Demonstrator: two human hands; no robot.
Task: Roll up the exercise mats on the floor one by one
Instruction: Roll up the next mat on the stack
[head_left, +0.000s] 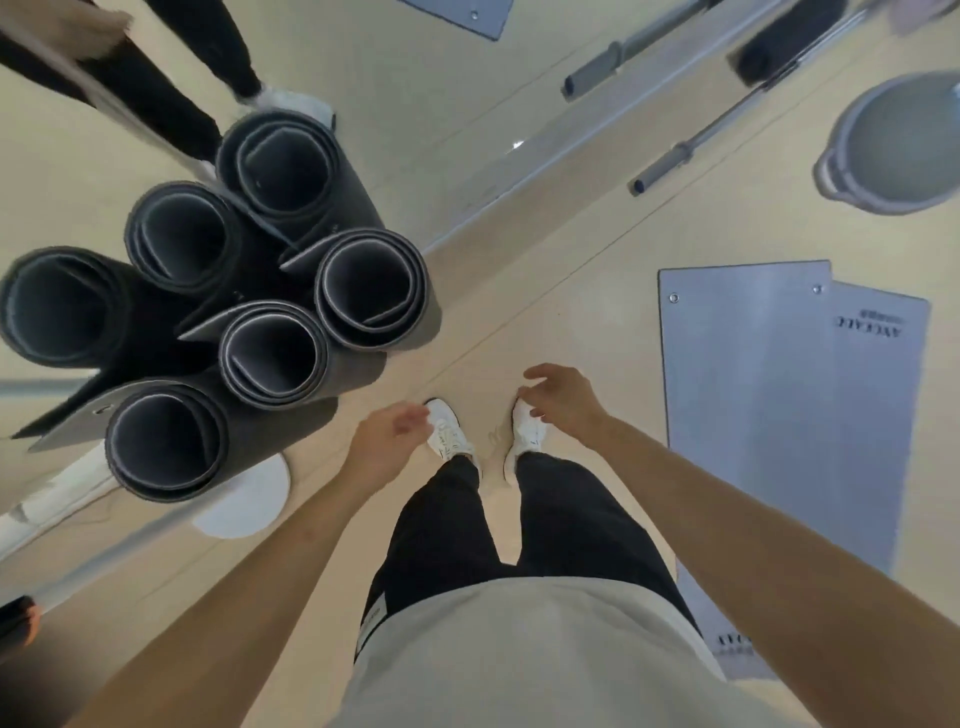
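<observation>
Six rolled mats (363, 291) stood on end in a cluster at the left, and two flat mats (748, 405) lay overlapping on the floor (571, 312) at the right. The left hand (387, 441) and right hand (563, 400) hung above the shoes (449, 434), fingers loosely curled, holding nothing.

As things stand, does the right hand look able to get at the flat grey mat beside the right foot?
Likely yes, after a bend: the right hand is empty, fingers relaxed, and only bare floor lies between it and the flat grey mat.
</observation>
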